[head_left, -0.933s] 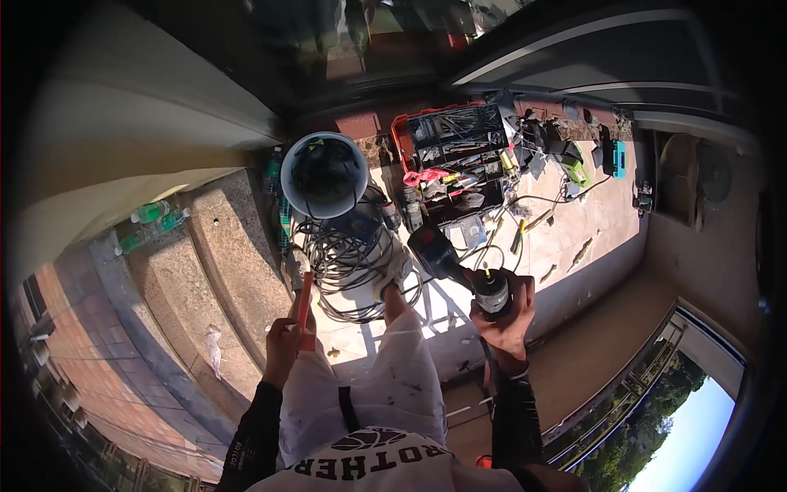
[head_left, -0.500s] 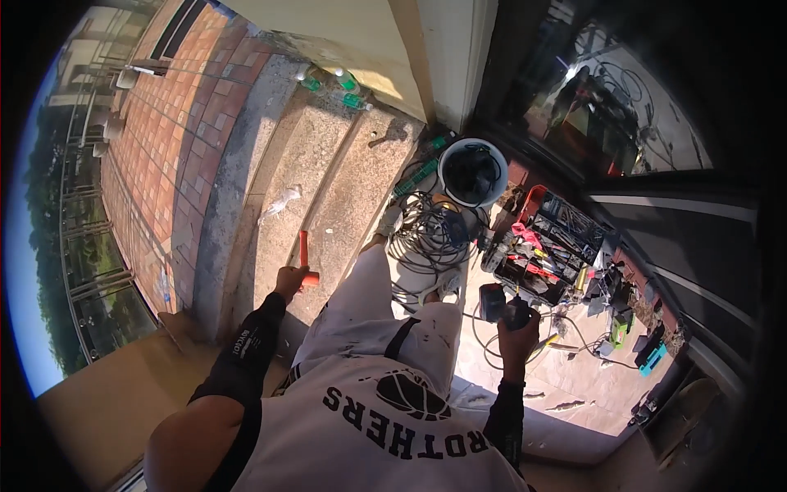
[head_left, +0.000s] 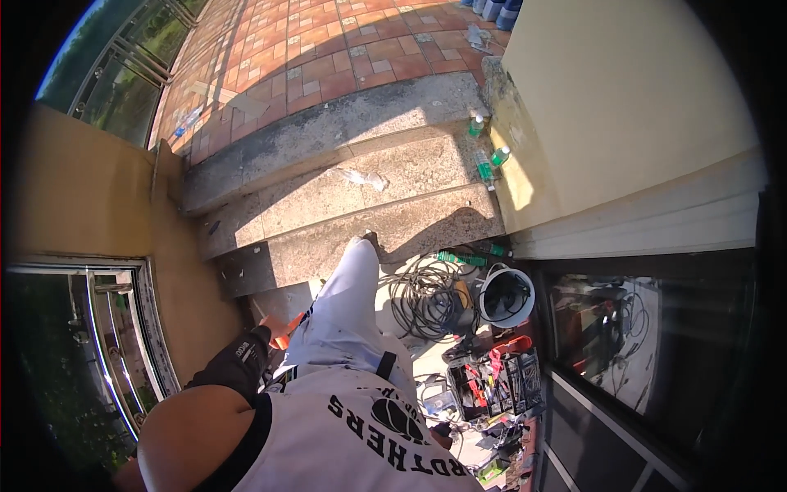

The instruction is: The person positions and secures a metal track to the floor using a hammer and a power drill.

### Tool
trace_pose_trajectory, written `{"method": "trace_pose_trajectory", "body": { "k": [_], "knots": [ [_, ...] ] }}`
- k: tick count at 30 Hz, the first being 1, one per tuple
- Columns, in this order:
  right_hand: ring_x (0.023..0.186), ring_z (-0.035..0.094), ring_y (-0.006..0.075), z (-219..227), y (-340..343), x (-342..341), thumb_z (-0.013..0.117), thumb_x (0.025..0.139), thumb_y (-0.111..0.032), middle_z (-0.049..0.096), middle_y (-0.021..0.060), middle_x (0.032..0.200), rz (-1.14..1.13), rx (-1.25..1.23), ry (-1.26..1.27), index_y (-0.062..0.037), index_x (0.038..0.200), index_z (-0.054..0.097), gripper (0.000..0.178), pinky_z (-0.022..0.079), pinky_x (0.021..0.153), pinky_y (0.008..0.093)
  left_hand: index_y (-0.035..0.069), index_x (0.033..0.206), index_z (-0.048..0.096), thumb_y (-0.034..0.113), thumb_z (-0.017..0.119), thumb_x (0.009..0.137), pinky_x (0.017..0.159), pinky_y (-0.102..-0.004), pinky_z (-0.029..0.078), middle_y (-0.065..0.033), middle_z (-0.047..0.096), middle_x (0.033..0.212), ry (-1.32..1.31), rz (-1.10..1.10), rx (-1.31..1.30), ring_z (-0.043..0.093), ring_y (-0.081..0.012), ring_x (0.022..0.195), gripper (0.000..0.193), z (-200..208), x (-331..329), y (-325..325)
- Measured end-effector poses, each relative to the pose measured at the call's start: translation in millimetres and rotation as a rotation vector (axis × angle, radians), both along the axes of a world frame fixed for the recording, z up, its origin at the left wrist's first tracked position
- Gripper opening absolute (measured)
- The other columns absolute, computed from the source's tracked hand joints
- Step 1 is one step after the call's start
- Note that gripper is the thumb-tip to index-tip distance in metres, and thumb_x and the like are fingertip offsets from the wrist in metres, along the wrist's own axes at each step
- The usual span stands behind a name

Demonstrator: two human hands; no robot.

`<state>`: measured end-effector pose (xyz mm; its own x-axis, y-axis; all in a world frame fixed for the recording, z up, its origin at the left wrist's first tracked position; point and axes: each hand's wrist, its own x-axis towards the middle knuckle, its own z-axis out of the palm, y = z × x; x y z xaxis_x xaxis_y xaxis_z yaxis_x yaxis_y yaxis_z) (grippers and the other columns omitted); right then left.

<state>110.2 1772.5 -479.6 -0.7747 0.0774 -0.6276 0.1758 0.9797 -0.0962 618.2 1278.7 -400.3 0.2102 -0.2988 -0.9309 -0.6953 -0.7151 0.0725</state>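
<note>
My left hand (head_left: 274, 325) is low beside my left thigh, closed around an orange-red tool (head_left: 284, 338) whose exact kind I cannot make out. Past my right hip only a small, shadowed bit of my right hand (head_left: 443, 435) shows; its fingers and anything in them are hidden by my body. Nearest to it is a toolbox (head_left: 469, 403) crammed with pliers, screwdrivers and other hand tools. One of my feet (head_left: 366, 240) is on the lowest step, in front of the bent leg.
Stone steps (head_left: 316, 215) rise ahead to a tiled terrace (head_left: 320, 53). A coiled black cable (head_left: 420, 302) lies by a white bucket (head_left: 525, 287). Green bottles (head_left: 484, 168) stand and lie by the wall at right. A crumpled plastic bag (head_left: 363, 179) rests on a step. A dark glass door (head_left: 648, 328) is at right.
My view has turned left toward the steps, and one foot is now on the lowest step. The orange-red tool is closer to my thigh. The black power tool in my right hand no longer shows.
</note>
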Motion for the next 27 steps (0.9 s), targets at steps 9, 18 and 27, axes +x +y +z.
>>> {"method": "trace_pose_trajectory", "body": {
  "k": [9, 18, 27],
  "knots": [
    [0.088, 0.07, 0.0194, 98, -276, -9, 0.087, 0.076, -0.008, 0.074, 0.0073, 0.098, 0.332, -0.19, -0.055, -0.0019, 0.11, 0.069, 0.039, 0.057, 0.081, 0.035, -0.005, 0.093, 0.082, 0.058, 0.075, 0.091, 0.063, -0.0354, 0.066, -0.0165, 0.081, 0.086, -0.151, -0.113, 0.189, 0.08, -0.0223, 0.071, 0.063, 6, 18, -143],
    [0.087, 0.072, 0.0235, 216, -497, -28, 0.09, 0.078, -0.025, 0.076, 0.0112, 0.099, 0.508, -0.643, -0.08, -0.0033, 0.104, 0.068, 0.041, 0.058, 0.079, 0.0385, -0.005, 0.094, 0.081, 0.038, 0.079, 0.086, 0.067, -0.0398, 0.066, -0.0176, 0.08, 0.081, 0.024, -0.177, -0.25, 0.08, -0.0245, 0.069, 0.043, 69, 5, -473],
    [0.096, 0.075, 0.0308, 216, -716, -54, 0.089, 0.078, -0.023, 0.078, 0.0183, 0.105, 0.41, -0.338, 0.024, 0.0003, 0.111, 0.07, 0.045, 0.058, 0.085, 0.0429, -0.002, 0.089, 0.082, 0.038, 0.079, 0.082, 0.068, -0.0437, 0.063, -0.0206, 0.078, 0.079, 0.117, -0.328, -0.582, 0.078, -0.03, 0.067, 0.041, 174, -97, -699]
  ]
}}
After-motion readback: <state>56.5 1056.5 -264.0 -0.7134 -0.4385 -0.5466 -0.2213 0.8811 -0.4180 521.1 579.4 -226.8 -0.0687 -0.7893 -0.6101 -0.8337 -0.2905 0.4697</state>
